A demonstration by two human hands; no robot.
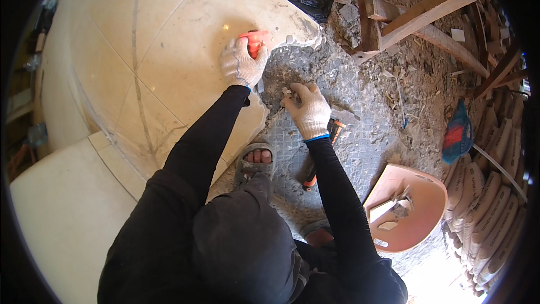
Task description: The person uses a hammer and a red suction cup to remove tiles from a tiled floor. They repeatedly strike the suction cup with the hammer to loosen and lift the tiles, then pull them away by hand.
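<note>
Red tool in the left fist at the broken tile edge, hammer crossing beneath the right forearm

Pale floor tiles [185,28] spread across the left and end in a ragged edge; to its right lies a rough grey bed [287,146] with grid marks. A pink tub [430,191] holding broken pieces stands on the right, beyond the right forearm.

The hammer [336,131] lies on the grey bed, its metal head just to the right of the right wrist. Its long axis slants from there back toward the person and to the left, so the black and orange handle passes beneath the forearm and its end shows on the other side. The right hand [309,111] is clearly the nearer one to it, though its fingers point away, forward and to the left.

The red tool [256,36] is at the tile edge, forward and left of the right fingers. The left hand [242,63] has its fingers curled round it. A grey, flat sliver [260,86] shows beside the left wrist; if it is the same tool's blade, the long axis runs back toward the person, but the glove hides the join.

The right thumb and fingertips are narrow, seemingly pinching a small pale chip [287,91].
</note>
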